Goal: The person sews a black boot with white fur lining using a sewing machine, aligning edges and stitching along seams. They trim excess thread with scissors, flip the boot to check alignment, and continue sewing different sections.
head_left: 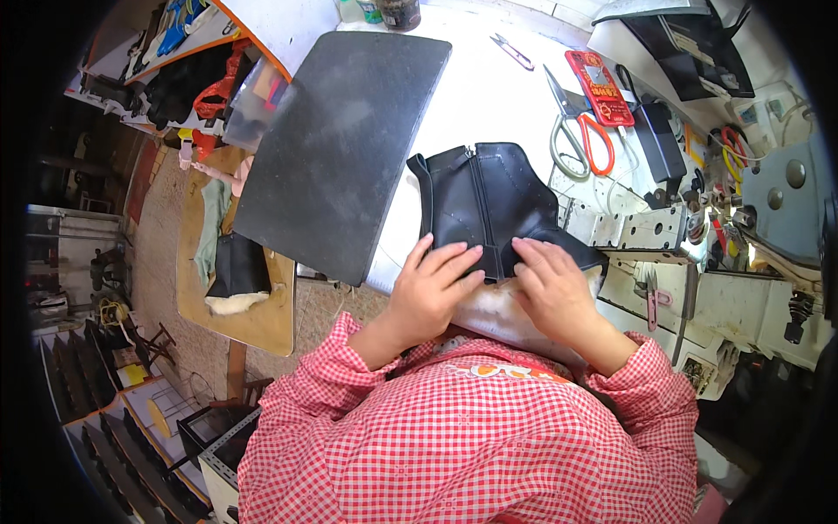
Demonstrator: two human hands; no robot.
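Note:
A black leather boot upper (524,194) with a seam or zip line down its middle lies on the white table in front of me. Cream fleece (491,299) shows at its near edge. My left hand (430,293) rests on the near left part of the leather, fingers spread and pointing away from me. On the near right part lies my right hand (557,293), its fingers stretched over the leather beside the middle seam. Neither hand visibly grips the piece, though the undersides of the fingers are hidden.
Left of the upper lies a large dark board (345,148). Orange-handled scissors (580,131), a red phone-like object (601,87) and small thread snips (512,51) are at the back right. Sewing machine parts (646,229) stand close on the right. A wooden board (196,297) holds another black piece (240,266).

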